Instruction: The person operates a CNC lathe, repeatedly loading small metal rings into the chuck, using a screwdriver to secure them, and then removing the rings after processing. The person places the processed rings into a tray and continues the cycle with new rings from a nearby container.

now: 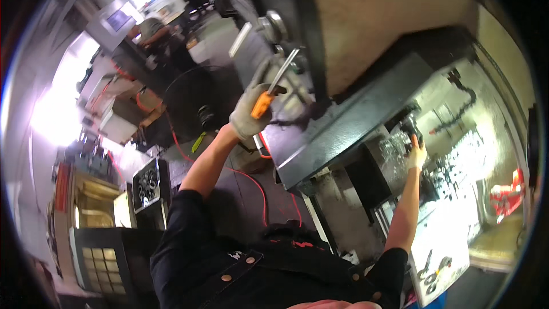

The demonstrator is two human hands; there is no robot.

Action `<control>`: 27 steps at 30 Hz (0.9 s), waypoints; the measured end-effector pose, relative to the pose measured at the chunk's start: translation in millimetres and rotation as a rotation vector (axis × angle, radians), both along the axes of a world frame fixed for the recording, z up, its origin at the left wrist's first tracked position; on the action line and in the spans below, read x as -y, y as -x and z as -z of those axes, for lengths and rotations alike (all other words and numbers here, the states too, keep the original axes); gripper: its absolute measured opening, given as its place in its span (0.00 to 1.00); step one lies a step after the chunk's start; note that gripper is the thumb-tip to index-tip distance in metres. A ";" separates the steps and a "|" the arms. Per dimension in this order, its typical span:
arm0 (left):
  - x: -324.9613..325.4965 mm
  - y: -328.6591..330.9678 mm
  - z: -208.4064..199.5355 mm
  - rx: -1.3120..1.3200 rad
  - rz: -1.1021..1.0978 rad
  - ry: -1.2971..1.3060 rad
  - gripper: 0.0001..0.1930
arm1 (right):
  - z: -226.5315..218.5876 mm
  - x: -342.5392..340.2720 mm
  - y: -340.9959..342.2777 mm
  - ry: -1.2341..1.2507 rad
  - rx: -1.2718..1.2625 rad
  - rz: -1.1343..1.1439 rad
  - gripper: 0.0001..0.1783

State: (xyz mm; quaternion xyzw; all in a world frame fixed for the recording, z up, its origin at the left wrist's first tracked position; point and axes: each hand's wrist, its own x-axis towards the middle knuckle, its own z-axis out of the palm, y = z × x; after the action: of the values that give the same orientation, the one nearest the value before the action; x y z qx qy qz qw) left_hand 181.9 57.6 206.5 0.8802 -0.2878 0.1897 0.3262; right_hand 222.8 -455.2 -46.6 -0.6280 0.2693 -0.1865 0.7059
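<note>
My left hand, in a pale work glove, grips an orange-handled tool with a straight metal shaft that points up and away. It is held in front of the machine's dark panel, close to round metal knobs. My right hand reaches inside the lit machine bay, beside a shiny round metal part. Its fingers are dark at the tips and partly hidden, so whether they hold that part cannot be made out.
A thick dark machine beam runs between my arms. At lower right, a white board carries small dark rings and tools. A black tray of ring-shaped parts stands at left. A red hose crosses the floor. Another person works farther back.
</note>
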 end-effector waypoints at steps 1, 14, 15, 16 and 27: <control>-1.9 -1.2 7.3 -0.038 0.014 0.036 0.37 | -4.7 2.5 2.9 0.081 -0.021 0.001 0.25; 16.5 -7.7 -46.3 0.067 0.104 -0.311 0.22 | 8.7 16.0 -9.5 0.116 -0.081 -0.067 0.35; 22.7 -10.6 -51.3 0.069 0.165 -0.266 0.21 | 10.9 17.4 -10.9 0.087 -0.081 -0.084 0.35; 24.2 -25.8 -41.2 0.102 0.202 -0.286 0.22 | 19.1 32.3 -8.9 -0.006 -0.070 -0.054 0.33; 29.8 -31.4 -38.3 0.101 0.152 -0.368 0.13 | -9.2 9.8 5.7 0.023 -0.040 0.018 0.27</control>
State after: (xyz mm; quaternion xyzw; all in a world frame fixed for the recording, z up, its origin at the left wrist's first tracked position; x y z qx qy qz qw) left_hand 213.3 27.8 244.7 0.8901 -0.3993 0.1525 0.1585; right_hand 217.1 -465.0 -37.4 -0.6373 0.2867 -0.1832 0.6915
